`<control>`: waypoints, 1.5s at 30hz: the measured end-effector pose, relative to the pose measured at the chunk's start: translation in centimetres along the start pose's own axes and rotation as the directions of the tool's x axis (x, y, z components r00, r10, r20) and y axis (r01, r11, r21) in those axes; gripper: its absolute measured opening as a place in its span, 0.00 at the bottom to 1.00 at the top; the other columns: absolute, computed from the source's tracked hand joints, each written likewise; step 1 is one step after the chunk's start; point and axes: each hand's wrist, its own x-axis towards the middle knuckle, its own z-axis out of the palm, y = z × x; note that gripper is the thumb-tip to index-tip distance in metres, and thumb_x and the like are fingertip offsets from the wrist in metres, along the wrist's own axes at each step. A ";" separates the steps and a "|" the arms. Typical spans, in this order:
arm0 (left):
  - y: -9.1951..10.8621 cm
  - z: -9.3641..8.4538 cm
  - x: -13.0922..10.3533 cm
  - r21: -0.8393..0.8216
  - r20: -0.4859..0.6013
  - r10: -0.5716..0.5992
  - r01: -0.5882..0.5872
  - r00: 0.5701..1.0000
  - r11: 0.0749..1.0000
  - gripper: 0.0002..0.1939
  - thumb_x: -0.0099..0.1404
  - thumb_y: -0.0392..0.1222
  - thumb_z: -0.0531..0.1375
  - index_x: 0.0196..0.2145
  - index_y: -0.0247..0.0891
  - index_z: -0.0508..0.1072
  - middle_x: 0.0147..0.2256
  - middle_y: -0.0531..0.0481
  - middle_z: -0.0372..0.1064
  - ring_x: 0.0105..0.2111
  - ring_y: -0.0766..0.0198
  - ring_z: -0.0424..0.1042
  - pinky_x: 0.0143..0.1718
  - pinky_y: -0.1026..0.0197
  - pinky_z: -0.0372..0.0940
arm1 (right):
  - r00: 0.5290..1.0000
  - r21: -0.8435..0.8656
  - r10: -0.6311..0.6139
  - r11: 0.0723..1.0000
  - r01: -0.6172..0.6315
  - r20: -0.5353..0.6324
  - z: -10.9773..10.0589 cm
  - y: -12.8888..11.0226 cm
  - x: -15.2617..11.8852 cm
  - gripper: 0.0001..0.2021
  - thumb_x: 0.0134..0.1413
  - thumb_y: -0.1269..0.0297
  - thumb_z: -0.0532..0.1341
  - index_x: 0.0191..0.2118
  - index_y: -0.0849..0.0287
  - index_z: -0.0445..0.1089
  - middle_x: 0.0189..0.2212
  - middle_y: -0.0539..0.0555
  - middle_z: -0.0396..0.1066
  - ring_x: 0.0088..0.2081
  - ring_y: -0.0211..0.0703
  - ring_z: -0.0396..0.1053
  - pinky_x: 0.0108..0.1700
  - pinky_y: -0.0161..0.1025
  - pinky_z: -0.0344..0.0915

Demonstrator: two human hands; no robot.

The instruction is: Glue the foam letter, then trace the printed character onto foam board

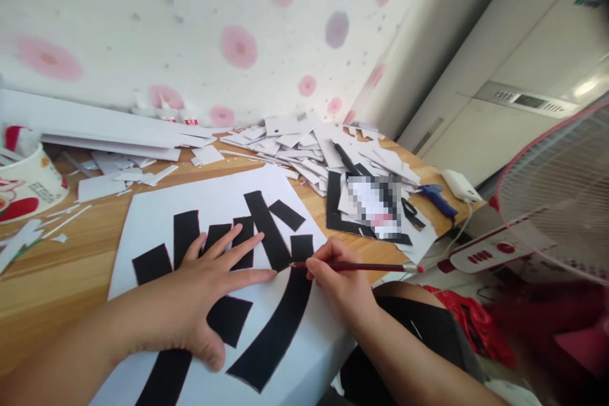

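My left hand (209, 285) lies flat with its fingers spread over several black paper pieces, partly covering them. These black strips (273, 336) rest on a large white sheet (147, 216) and together look like a character. In my right hand (340, 276) is a dark red pencil (371, 266), held almost level. Its tip points left and meets the edge of the black strips near the tip of my left index finger. Whether the tip leaves a mark is too small to tell.
White paper scraps (295, 146) are heaped at the table's back. A paper bucket (33, 181) stands at the left. Right of the sheet lie a black frame-like piece (333, 203), a blue-handled tool (438, 200) and a white adapter (460, 185). A fan (561, 190) stands close at the right.
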 end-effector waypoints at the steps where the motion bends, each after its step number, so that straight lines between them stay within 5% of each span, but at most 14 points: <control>1: 0.1 -0.1 0.0 0.000 0.000 -0.003 0.003 1.000 1.000 0.57 0.35 0.53 0.73 0.60 0.69 0.51 0.68 0.55 0.24 0.63 0.32 0.23 0.56 0.24 0.25 | 1.000 0.004 -0.004 1.000 0.004 -0.002 0.1 -0.1 0.0 0.08 0.45 0.66 0.61 0.20 0.56 0.63 0.18 0.48 0.69 0.21 0.37 0.63 0.25 0.35 0.60; 9: -0.3 0.0 0.0 0.041 -0.078 0.033 -0.030 0.996 0.999 0.45 0.46 0.63 0.67 0.60 0.67 0.54 0.68 0.54 0.32 0.64 0.32 0.30 0.57 0.23 0.34 | 1.000 0.042 0.020 0.999 -0.020 0.004 0.3 -0.3 -0.1 0.09 0.44 0.66 0.61 0.20 0.56 0.60 0.17 0.48 0.68 0.21 0.37 0.63 0.25 0.35 0.60; 15: -1.0 0.0 0.6 0.117 -0.308 0.024 0.013 0.951 0.993 0.32 0.59 0.65 0.56 0.57 0.51 0.65 0.62 0.48 0.56 0.62 0.46 0.53 0.61 0.41 0.51 | 0.999 0.046 0.039 0.998 -0.039 0.011 0.3 0.0 -0.1 0.09 0.44 0.66 0.62 0.21 0.56 0.60 0.18 0.48 0.68 0.21 0.37 0.63 0.25 0.35 0.59; 20: -0.7 0.0 0.7 0.126 -0.332 0.043 -0.001 0.942 0.992 0.32 0.59 0.63 0.58 0.58 0.48 0.65 0.62 0.47 0.56 0.62 0.48 0.54 0.60 0.45 0.52 | 0.998 0.009 0.042 0.999 -0.043 0.046 0.1 -0.1 0.0 0.09 0.46 0.64 0.62 0.22 0.56 0.61 0.18 0.48 0.69 0.22 0.38 0.65 0.25 0.36 0.60; 29: -0.4 0.1 0.8 0.100 -0.331 0.030 0.003 0.943 0.995 0.31 0.58 0.61 0.61 0.56 0.48 0.67 0.62 0.46 0.57 0.61 0.45 0.56 0.59 0.43 0.53 | 0.948 -0.007 0.012 1.000 -0.010 0.317 1.6 -2.6 3.4 0.07 0.43 0.67 0.62 0.23 0.57 0.62 0.18 0.46 0.68 0.20 0.34 0.63 0.22 0.33 0.59; 45: 0.2 0.0 0.7 0.092 -0.304 0.011 0.018 0.953 0.996 0.25 0.59 0.56 0.62 0.55 0.59 0.66 0.60 0.46 0.56 0.59 0.44 0.55 0.55 0.39 0.53 | 0.942 -0.190 -0.168 0.955 0.228 0.290 2.2 0.1 4.4 0.08 0.47 0.67 0.60 0.21 0.57 0.62 0.18 0.47 0.66 0.21 0.36 0.62 0.23 0.35 0.57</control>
